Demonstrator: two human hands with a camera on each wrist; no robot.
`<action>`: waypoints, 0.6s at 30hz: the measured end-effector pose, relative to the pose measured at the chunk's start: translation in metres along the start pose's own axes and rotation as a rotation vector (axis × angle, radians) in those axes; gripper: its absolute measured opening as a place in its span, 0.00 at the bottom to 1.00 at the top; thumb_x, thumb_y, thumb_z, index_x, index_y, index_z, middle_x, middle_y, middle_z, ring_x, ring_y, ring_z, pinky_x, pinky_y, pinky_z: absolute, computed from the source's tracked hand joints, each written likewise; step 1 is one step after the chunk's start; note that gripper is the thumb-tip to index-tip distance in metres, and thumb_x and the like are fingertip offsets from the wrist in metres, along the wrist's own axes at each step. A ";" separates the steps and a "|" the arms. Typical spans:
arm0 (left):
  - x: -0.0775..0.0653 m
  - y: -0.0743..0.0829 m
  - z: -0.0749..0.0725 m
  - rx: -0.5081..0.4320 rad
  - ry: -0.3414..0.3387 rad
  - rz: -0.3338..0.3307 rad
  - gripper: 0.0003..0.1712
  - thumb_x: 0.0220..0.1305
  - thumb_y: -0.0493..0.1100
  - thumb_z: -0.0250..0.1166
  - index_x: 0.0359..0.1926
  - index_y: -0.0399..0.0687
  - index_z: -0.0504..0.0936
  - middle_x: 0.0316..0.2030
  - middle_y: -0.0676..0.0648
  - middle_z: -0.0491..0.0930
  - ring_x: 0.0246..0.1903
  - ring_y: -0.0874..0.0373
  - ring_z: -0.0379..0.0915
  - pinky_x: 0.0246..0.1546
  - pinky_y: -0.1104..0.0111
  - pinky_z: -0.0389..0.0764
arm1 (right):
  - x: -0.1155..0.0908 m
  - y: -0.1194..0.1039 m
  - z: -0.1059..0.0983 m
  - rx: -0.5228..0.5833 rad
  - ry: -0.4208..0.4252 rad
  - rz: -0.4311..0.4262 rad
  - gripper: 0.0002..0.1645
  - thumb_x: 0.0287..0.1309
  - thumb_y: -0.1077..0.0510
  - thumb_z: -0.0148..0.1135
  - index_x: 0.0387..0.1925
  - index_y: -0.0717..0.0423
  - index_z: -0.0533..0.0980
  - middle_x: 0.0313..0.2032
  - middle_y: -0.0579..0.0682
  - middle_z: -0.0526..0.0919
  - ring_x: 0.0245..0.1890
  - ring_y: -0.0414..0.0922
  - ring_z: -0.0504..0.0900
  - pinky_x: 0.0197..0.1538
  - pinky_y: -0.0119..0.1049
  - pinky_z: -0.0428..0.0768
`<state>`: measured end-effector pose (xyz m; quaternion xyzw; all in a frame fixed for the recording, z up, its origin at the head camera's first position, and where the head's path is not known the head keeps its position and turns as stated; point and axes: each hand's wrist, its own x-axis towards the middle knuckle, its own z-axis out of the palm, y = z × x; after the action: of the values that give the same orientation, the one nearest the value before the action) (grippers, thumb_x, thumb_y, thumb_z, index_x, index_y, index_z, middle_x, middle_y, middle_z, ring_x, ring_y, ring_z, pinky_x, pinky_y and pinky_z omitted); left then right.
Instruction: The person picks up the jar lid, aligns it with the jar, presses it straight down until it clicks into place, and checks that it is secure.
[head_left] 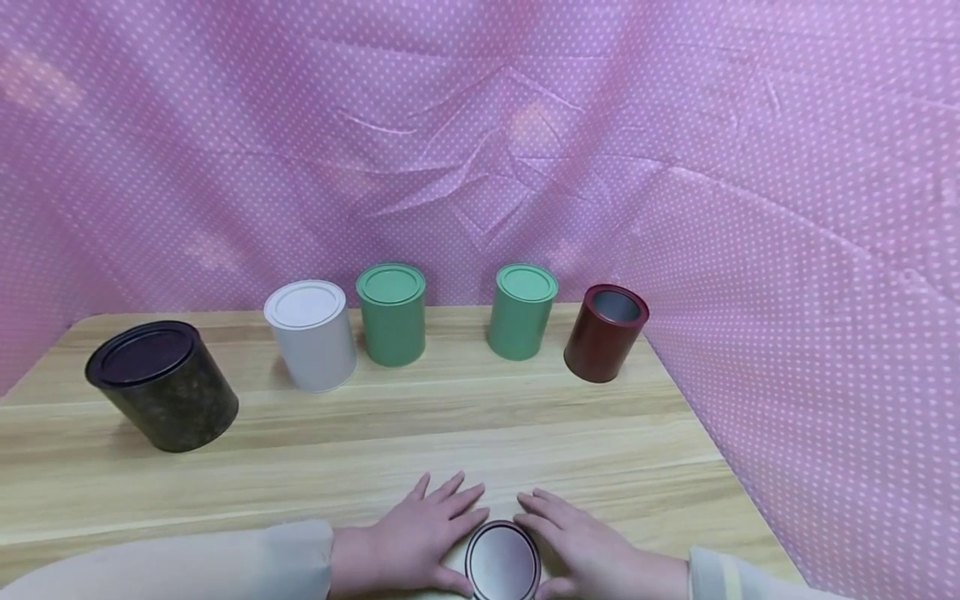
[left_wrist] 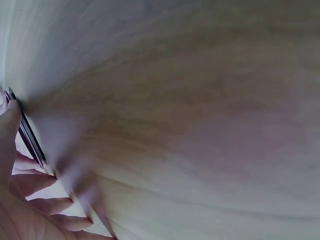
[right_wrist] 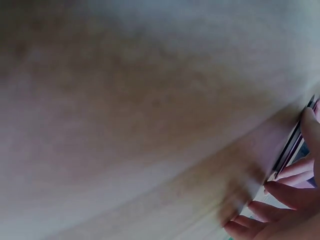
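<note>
A round, dark-rimmed can lid [head_left: 503,562] lies flat on the wooden table at the near edge of the head view, with a shiny face upward. On its left my left hand [head_left: 416,533] rests with fingers spread and straight, the thumb and index fingertips at the rim. My right hand [head_left: 588,546] lies on the opposite side, its fingers extended and its thumb beside the rim. Both wrist views show the lid edge-on, thin and dark, near the thumb [left_wrist: 10,122] of the left hand and the thumb [right_wrist: 311,125] of the right.
A dark red can [head_left: 602,346] stands uncovered at the back right. Two green cans [head_left: 394,329] [head_left: 517,325], a white can [head_left: 318,350] and a wide black can [head_left: 180,408] have lids on. Pink dotted cloth [head_left: 787,250] borders the wooden table [head_left: 420,433] behind and at the right.
</note>
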<state>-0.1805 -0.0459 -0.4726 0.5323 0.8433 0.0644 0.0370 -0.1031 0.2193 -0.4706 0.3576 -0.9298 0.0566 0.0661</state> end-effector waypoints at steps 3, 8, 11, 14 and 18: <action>0.002 -0.001 0.002 0.018 0.005 0.009 0.49 0.50 0.78 0.58 0.66 0.55 0.70 0.70 0.46 0.64 0.69 0.40 0.59 0.57 0.37 0.68 | 0.001 0.002 0.002 -0.005 0.014 -0.013 0.46 0.48 0.32 0.66 0.61 0.57 0.71 0.63 0.58 0.73 0.61 0.58 0.74 0.55 0.51 0.80; 0.002 0.000 0.000 -0.010 -0.009 0.002 0.47 0.50 0.77 0.59 0.66 0.58 0.71 0.70 0.47 0.64 0.69 0.40 0.59 0.57 0.36 0.69 | 0.002 0.001 0.002 -0.002 0.013 -0.014 0.45 0.49 0.31 0.65 0.60 0.56 0.71 0.63 0.58 0.73 0.61 0.59 0.74 0.55 0.51 0.80; 0.002 -0.001 -0.001 -0.021 -0.002 0.004 0.46 0.50 0.76 0.59 0.65 0.58 0.72 0.69 0.47 0.65 0.68 0.40 0.60 0.56 0.36 0.69 | 0.003 0.000 0.001 0.001 0.010 -0.004 0.44 0.50 0.31 0.65 0.59 0.56 0.72 0.63 0.57 0.73 0.61 0.59 0.74 0.55 0.51 0.80; 0.003 -0.001 -0.001 -0.020 -0.003 -0.002 0.46 0.50 0.76 0.60 0.65 0.58 0.72 0.69 0.48 0.66 0.68 0.40 0.60 0.57 0.36 0.69 | 0.003 -0.001 0.001 0.004 0.005 0.008 0.44 0.50 0.31 0.64 0.59 0.56 0.72 0.63 0.57 0.73 0.61 0.59 0.73 0.54 0.51 0.80; 0.004 -0.003 -0.002 -0.036 -0.019 -0.017 0.45 0.50 0.75 0.60 0.65 0.58 0.72 0.69 0.49 0.66 0.69 0.41 0.59 0.58 0.37 0.68 | 0.004 -0.001 0.002 0.007 0.004 0.022 0.44 0.51 0.30 0.63 0.60 0.56 0.72 0.63 0.56 0.73 0.61 0.58 0.73 0.54 0.52 0.80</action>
<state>-0.1848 -0.0438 -0.4712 0.5250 0.8461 0.0742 0.0554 -0.1059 0.2155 -0.4722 0.3475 -0.9333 0.0611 0.0662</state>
